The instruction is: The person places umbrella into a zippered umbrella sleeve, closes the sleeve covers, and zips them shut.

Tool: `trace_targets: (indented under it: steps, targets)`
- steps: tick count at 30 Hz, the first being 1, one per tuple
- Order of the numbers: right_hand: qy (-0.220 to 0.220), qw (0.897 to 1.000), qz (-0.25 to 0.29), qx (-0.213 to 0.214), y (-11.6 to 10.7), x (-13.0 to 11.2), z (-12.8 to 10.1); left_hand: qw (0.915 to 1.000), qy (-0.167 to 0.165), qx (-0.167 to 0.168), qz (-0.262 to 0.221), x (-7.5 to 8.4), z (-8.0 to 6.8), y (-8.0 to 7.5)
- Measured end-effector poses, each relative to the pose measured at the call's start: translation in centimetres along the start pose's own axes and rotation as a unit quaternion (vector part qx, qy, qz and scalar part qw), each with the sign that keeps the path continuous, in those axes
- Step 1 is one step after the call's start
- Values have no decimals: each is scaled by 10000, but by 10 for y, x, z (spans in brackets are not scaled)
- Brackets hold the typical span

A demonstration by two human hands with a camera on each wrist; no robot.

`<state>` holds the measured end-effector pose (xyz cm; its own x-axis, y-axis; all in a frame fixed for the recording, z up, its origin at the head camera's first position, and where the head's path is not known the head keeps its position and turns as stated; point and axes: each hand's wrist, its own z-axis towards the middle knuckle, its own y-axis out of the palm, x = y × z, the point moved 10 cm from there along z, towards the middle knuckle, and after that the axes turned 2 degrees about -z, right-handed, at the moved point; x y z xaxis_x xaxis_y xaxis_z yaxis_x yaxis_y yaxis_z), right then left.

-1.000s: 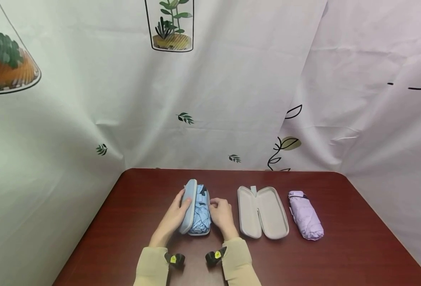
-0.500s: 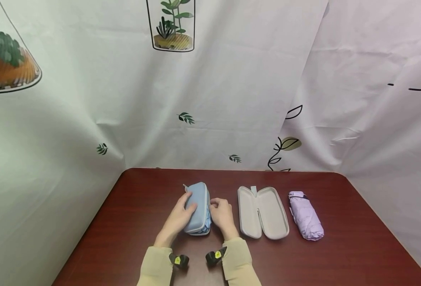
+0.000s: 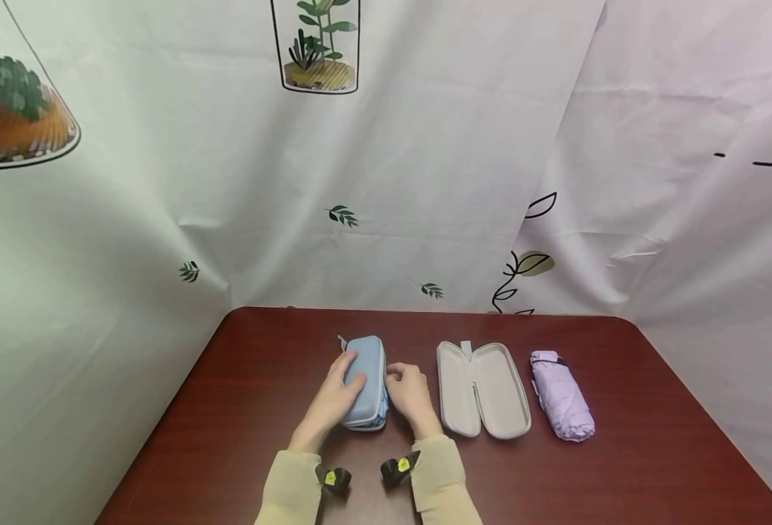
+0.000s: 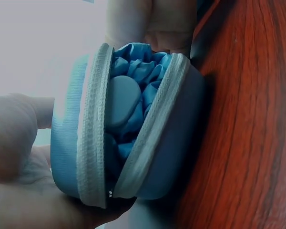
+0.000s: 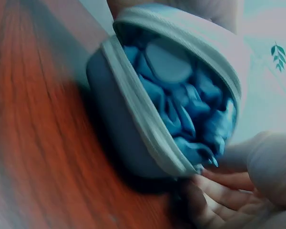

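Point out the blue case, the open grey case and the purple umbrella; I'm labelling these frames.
blue case (image 3: 366, 375), head view, on its lid.
open grey case (image 3: 500, 390), head view, inside its right half.
purple umbrella (image 3: 561, 397), head view, on its folded canopy.

Matt fabric case, glossy wood table

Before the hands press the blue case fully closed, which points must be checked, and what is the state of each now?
1. Lid of the blue case down over the blue umbrella: ok, nearly shut.
2. Fabric clear of the zipper edge: not ok, folds bulge into the gap at the near end.
3. Left hand on the lid: ok.
4. Right hand steadying the case's side: ok.
5. Zipper pull position: cannot tell.
6. Space beside the open grey case: ok, apart.
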<state>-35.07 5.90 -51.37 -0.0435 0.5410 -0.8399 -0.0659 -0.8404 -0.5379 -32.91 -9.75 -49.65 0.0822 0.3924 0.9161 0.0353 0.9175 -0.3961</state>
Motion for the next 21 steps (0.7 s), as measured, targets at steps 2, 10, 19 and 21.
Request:
trace_targets:
  steps: [2,10,19,21]
  targets:
    - [-18,9997,36,-228,1,2,0,10000,-31,-27,-31,-1,0,1]
    - [-138,9966,284,-761,4,4,-2,10000,49,-43,19,2,1,6]
    - [-488,9971,-234,-541,3,-6,-2,9990,85,37,445,7,0,14]
    - [-517,9969,-244,-541,4,-6,-1,9982,100,43,585,8,0,16]
